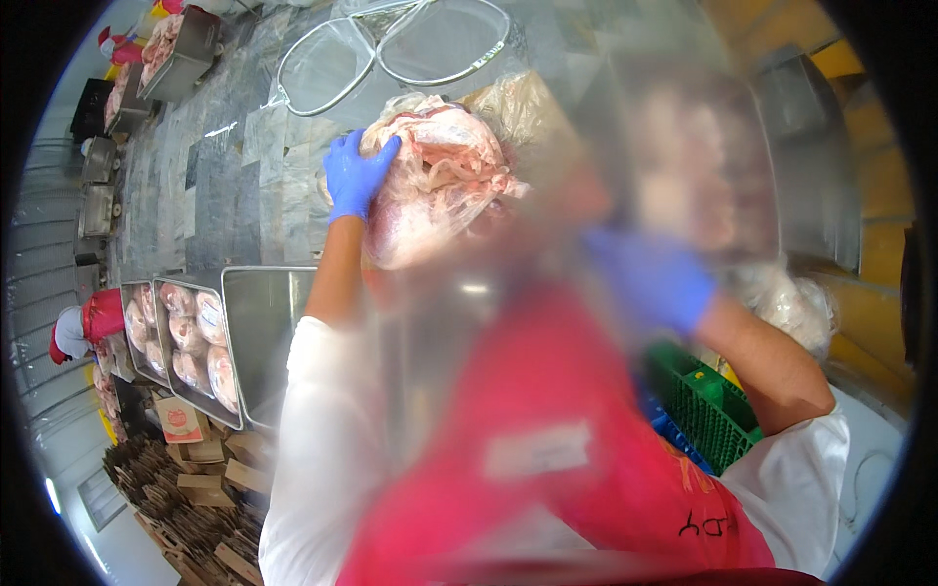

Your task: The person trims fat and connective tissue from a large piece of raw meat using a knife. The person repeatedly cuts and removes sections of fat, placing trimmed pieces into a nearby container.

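Observation:
A large pale pink piece of raw meat (pixel 425 195), partly wrapped in clear plastic bag film, lies on the grey work surface (pixel 264 186) in front of me. My left hand (pixel 360 176), in a blue glove, grips its left side, with the thumb on top and the fingers toward the far edge. Crumpled clear plastic film (pixel 523 112) lies just beyond the meat. To the right of the meat, my right hand (pixel 655 278), also in a blue glove, is smeared, and its fingers cannot be made out. A blurred patch covers the space between this hand and the meat.
Two joined hoops (pixel 374 47) with clear film lie at the far side. A blurred metal tub (pixel 775 156) of meat stands right. Below my right arm is a green crate (pixel 699 391). Metal bins (pixel 225 332) with bagged meat, cardboard boxes (pixel 181 420) and a co-worker (pixel 103 314) are left.

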Demonstrator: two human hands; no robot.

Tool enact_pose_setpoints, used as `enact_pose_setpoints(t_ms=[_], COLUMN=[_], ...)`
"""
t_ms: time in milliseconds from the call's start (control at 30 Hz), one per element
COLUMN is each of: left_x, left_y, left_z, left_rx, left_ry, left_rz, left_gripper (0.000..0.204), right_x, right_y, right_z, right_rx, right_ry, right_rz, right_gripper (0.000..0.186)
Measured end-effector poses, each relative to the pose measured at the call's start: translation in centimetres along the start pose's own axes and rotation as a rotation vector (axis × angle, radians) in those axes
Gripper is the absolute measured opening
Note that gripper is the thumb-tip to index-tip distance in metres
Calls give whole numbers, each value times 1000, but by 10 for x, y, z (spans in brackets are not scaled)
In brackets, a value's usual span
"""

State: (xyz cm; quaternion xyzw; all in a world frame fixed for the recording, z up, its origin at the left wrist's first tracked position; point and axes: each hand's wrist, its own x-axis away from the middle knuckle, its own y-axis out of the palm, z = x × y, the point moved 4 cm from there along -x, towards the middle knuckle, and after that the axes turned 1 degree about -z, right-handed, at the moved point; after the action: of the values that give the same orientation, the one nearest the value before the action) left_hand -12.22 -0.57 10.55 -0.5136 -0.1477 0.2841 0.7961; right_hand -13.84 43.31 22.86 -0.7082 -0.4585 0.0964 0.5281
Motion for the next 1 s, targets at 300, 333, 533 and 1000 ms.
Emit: enact_pose_setpoints(t_ms=[300,333,533,1000], left_x=[0,3,4,33], left_y=[2,5,-7,-5], left_z=[-14,-12,-25,-46], left_rx=[21,7,-17,-45], left_ry=[-23,-49,-223,-383], left_rz=[31,20,4,84], left_gripper=[90,91,95,82], right_x=[-5,5,-6,-39], right_y=[78,106,214,282], right_z=[9,13,11,24], right_rx=[-41,-45,-262,-631], right_ry=[81,85,154,86], right_rz=[166,248,580,656], right_gripper=[50,53,58,59])
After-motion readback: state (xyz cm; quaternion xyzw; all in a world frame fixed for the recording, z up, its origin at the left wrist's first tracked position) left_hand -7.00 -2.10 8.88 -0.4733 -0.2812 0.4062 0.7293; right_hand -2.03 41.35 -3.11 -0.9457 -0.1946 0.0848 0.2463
